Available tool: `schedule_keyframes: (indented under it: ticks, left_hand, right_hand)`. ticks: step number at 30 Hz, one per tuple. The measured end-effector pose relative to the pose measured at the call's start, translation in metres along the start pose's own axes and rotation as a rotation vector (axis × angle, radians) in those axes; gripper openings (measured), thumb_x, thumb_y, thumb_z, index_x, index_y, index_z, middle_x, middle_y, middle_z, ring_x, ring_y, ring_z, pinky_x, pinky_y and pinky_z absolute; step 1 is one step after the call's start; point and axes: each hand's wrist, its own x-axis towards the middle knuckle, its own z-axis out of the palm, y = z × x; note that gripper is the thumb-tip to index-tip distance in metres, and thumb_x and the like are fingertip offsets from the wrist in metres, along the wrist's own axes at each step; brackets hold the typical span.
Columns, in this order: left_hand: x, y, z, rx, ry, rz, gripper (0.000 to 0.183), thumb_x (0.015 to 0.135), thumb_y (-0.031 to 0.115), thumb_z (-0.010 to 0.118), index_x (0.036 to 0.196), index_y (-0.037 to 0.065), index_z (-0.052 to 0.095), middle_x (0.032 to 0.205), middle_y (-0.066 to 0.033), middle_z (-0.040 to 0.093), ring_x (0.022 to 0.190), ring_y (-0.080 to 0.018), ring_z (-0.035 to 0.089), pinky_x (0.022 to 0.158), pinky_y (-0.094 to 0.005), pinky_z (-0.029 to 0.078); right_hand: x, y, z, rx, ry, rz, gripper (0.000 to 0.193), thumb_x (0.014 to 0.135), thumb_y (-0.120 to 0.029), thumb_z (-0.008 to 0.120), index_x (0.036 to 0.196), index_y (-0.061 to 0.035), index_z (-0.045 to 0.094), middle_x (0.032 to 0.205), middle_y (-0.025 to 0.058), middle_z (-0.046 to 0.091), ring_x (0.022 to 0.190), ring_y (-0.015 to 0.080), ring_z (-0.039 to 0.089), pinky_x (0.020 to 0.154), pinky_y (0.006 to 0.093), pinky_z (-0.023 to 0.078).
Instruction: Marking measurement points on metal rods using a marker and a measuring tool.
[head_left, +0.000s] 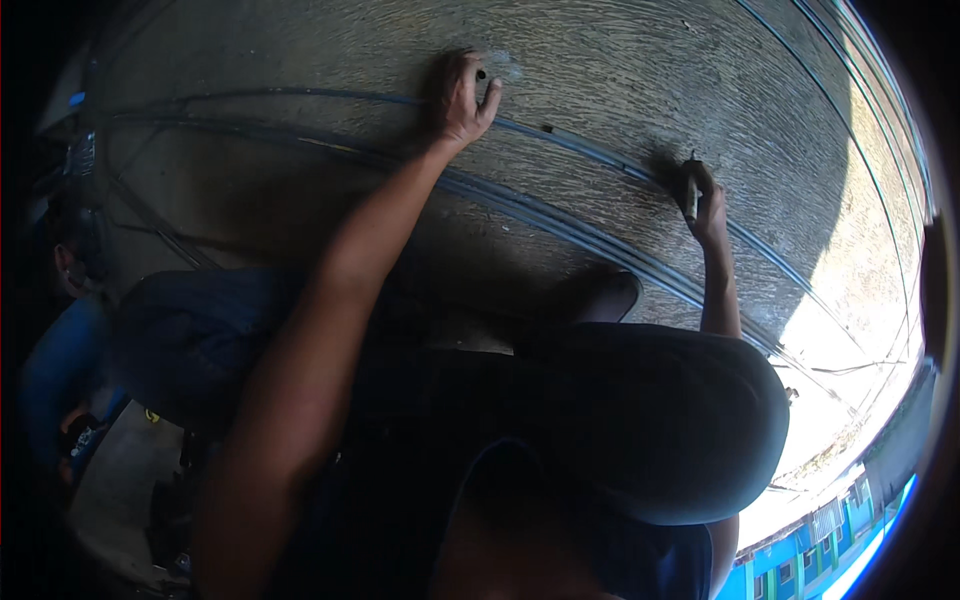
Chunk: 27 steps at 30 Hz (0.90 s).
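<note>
My left hand [465, 108] is low over the rough concrete, its fingers curled and the thumb apart from them. By its fingertips is a small dark round thing [481, 75]; I cannot make out whether it is gripped. A long thin grey metal rod [575, 148] runs beneath this hand and on toward the right one. My right hand [709, 212], farther right and nearer to me, is closed around a short pale stick [692, 198]. A thin dark point shows above its fingers. Shadow hides part of the right fingers.
A bundle of long metal rods [560, 225] lies between my hands and my knees. My shoe [615, 297] is beside it. More thin rods [865, 150] curve along the right. At far left, another person's blue-clothed leg [62, 355] shows. Sunlit ground [825, 300] lies at right.
</note>
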Motion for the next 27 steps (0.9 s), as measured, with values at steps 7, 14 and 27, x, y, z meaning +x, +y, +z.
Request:
schedule_keyframes:
  ticks: [7,14,27]
  left_hand:
    - [0.005,0.025,-0.01,0.051,-0.041,-0.035,0.045,0.095,0.031,0.059,0.124,-0.002,0.053,0.12,-0.0233,0.057,0.109,-0.0374,0.056,0.092,-0.0439,0.045]
    - [-0.004,0.004,-0.01,-0.126,0.129,-0.078,0.039,0.096,0.03,0.057,0.122,0.001,0.055,0.114,-0.0203,0.057,0.105,-0.0346,0.058,0.09,-0.0443,0.046]
    - [0.123,-0.055,-0.139,-0.254,0.769,-0.274,0.037,0.092,0.019,0.049,0.108,-0.013,0.06,0.112,-0.0227,0.065,0.104,-0.0311,0.061,0.096,-0.0402,0.046]
  right_hand:
    - [-0.013,0.007,0.002,-0.043,-0.02,0.005,0.029,0.093,-0.009,0.057,0.121,0.0,0.054,0.106,0.0197,0.067,0.095,0.0407,0.068,0.083,0.0406,0.052]
    - [0.008,-0.012,0.015,0.104,-0.047,0.039,0.024,0.091,-0.014,0.06,0.11,0.0004,0.055,0.099,0.0169,0.065,0.088,0.0304,0.066,0.081,0.0358,0.05]
    - [0.2,-0.21,0.12,0.323,0.047,-0.196,0.029,0.089,-0.018,0.069,0.112,-0.0034,0.058,0.095,0.0233,0.071,0.09,0.0392,0.071,0.078,0.0486,0.056]
